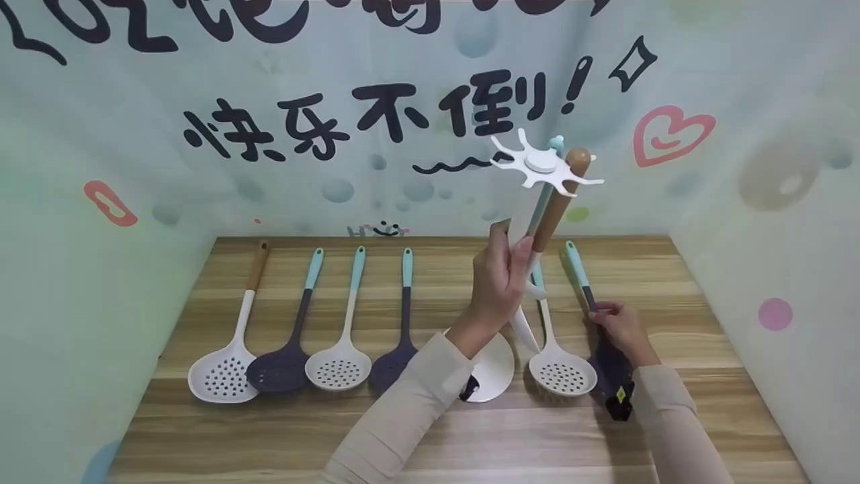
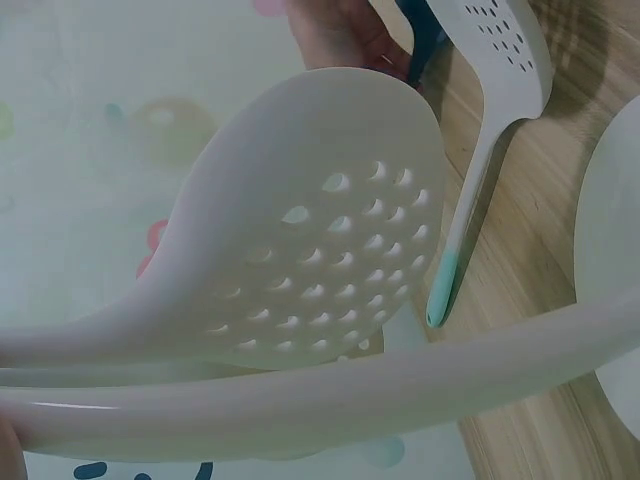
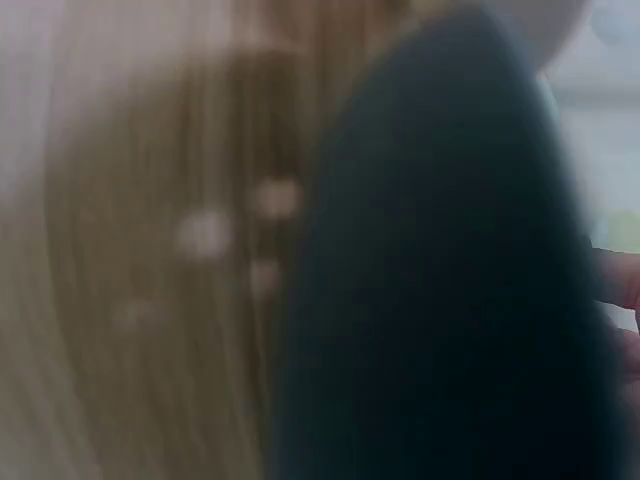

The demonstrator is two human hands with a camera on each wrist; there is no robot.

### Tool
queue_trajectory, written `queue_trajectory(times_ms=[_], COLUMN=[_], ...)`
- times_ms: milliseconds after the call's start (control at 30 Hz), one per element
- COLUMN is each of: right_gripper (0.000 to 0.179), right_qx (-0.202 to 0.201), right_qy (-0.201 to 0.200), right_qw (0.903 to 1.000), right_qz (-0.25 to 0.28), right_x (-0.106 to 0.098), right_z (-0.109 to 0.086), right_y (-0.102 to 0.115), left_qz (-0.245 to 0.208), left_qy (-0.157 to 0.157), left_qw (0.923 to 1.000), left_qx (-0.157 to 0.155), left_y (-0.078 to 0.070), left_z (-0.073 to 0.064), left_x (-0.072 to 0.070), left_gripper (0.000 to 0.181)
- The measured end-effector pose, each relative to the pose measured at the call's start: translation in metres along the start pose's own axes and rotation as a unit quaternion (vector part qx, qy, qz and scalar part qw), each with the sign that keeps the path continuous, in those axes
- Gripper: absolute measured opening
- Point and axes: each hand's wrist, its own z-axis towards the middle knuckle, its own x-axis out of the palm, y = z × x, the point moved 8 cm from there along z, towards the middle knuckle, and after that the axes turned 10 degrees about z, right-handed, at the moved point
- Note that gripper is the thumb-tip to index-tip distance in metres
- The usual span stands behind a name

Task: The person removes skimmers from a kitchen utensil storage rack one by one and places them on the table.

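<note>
My left hand (image 1: 494, 286) grips the white pole of a utensil stand, whose star-shaped top (image 1: 541, 161) with several hooks is raised. A brown handle (image 1: 556, 208) and a turquoise one (image 1: 557, 142) rise beside the pole near the hooks. In the left wrist view, a white skimmer (image 2: 300, 250) extends beside the curved pole (image 2: 300, 400). The stand's round white base (image 1: 497, 363) is partly hidden by my left forearm. On the right, my right hand (image 1: 625, 329) pinches the shaft of a dark skimmer (image 1: 610, 363) with a turquoise handle; the right wrist view is blurred.
Left of the stand lie a brown-handled white skimmer (image 1: 222, 376), a dark skimmer (image 1: 279, 370), a white skimmer (image 1: 338, 363) and another dark utensil (image 1: 390, 366), partly under my sleeve. Between my hands lies a white skimmer (image 1: 563, 370). Printed cloth (image 1: 302, 195) surrounds the wooden table (image 1: 470, 444).
</note>
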Motion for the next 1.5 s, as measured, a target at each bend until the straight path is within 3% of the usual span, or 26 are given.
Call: queue_trajectory(times_ms=[267,567,800,1133,1333,1500], right_gripper=[0.037,0.033,0.033,0.036,0.039,0.033], right_qx=[-0.033,-0.062,-0.082,-0.051,-0.037,-0.072], right_qy=[0.015,0.034,0.046,0.075,0.083,0.079], right_qw=[0.9965,0.9962,0.9933,0.9953,0.9955,0.9942], right_qz=[-0.076,-0.051,-0.068,0.032,0.025,0.004], right_x=[0.022,0.045,0.058,0.067,0.071,0.076], right_z=[-0.002,-0.004,-0.008,-0.013,-0.024,-0.031], right_y=[0.006,0.014,0.018,0.015,0.021,0.033], left_qz=[-0.009,-0.007,-0.002,0.002,0.002,0.002], left_qy=[0.011,0.011,0.005,-0.005,-0.01,-0.009], left_qw=[0.9999,0.9999,1.0,0.9999,0.9999,1.0], left_qx=[-0.004,-0.009,-0.006,-0.01,-0.005,0.0], left_y=[0.0,0.002,0.001,0.003,0.003,0.002], left_z=[-0.002,-0.004,-0.004,-0.004,-0.004,-0.002], left_x=[0.004,0.003,0.001,0.0,0.0,-0.001], left_gripper=[0.043,0.043,0.045,0.046,0.044,0.044])
